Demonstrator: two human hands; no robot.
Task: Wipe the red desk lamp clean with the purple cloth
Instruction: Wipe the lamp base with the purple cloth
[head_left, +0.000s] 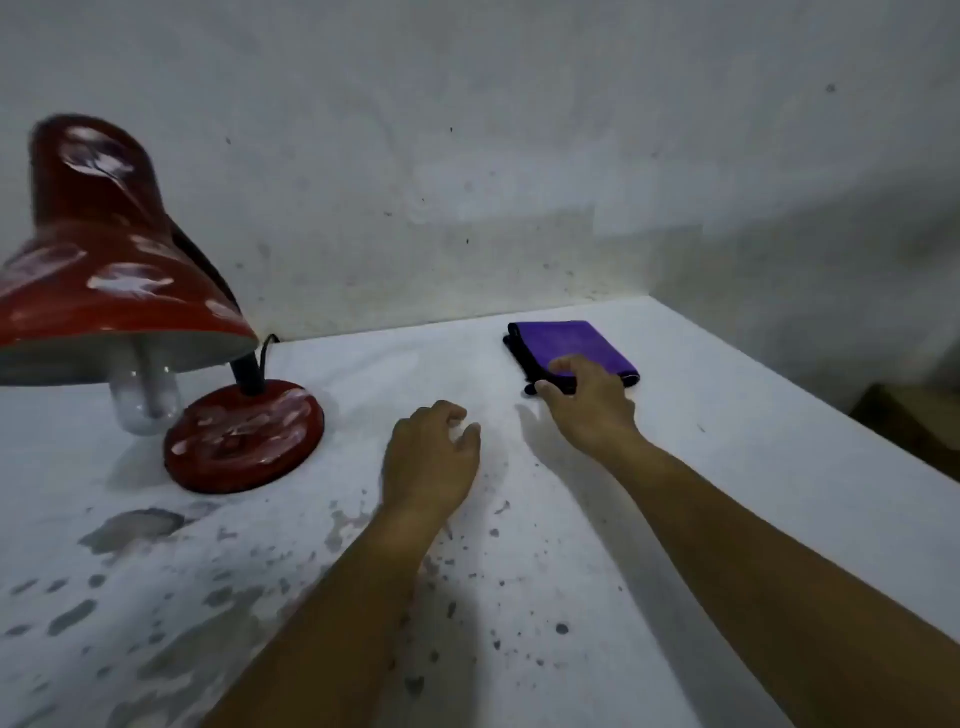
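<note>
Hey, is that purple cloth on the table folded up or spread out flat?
Folded. The purple cloth lies as a compact rectangle with stacked dark layers showing along its left edge. The right hand touches its near corner.
</note>
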